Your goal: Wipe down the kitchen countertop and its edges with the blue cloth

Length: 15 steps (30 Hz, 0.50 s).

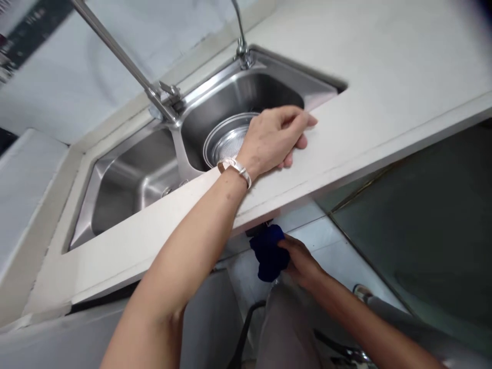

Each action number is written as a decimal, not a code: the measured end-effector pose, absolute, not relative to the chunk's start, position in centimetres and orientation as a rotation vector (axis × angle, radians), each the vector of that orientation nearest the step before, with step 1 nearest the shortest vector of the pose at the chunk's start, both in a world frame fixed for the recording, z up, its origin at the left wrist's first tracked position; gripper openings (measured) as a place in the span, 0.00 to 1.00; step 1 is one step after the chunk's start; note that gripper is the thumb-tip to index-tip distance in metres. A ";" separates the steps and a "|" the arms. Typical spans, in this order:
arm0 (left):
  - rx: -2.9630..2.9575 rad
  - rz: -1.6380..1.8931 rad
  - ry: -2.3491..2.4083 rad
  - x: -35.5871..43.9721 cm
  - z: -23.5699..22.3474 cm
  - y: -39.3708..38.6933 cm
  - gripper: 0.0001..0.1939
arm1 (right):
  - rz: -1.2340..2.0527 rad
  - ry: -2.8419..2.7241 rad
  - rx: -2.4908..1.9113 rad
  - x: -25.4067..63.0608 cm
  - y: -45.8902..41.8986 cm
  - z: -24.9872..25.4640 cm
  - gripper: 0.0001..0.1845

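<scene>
My left hand (pixel 274 138) rests on the front edge of the white countertop (pixel 384 66), fingers curled over the rim of the steel sink (pixel 230 102); a silver bracelet sits on the wrist. Inside the right basin lies a round metal strainer (pixel 226 141). Below the counter edge, my right hand (pixel 302 261) grips a dark blue cloth (pixel 269 253) held up near the underside of the countertop.
The sink has a second basin (pixel 130 179) on the left and two taps, a long spout (pixel 115 48) and a thin one (pixel 241 36). White cabinet fronts (pixel 207 328) stand under the counter, with a tiled floor (pixel 330 251) and a dark glass panel (pixel 430 230) to the right.
</scene>
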State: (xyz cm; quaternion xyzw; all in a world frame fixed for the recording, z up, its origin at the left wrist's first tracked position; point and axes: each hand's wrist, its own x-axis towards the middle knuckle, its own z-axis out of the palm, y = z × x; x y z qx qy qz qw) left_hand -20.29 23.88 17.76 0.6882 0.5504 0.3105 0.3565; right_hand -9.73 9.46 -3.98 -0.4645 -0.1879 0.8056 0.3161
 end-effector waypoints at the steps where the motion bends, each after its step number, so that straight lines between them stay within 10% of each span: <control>1: 1.782 0.802 1.452 -20.3 17.6 23.9 0.15 | 2.143 -0.437 -1.211 -8.9 9.4 -3.8 0.17; 10: 1.513 0.838 1.064 -16.2 19.9 13.2 0.16 | 1.892 -0.702 -1.134 -2.3 8.3 -1.0 0.26; 15: 0.821 1.456 1.345 -15.8 10.0 3.4 0.17 | 1.866 -0.939 -1.020 0.6 8.4 1.9 0.30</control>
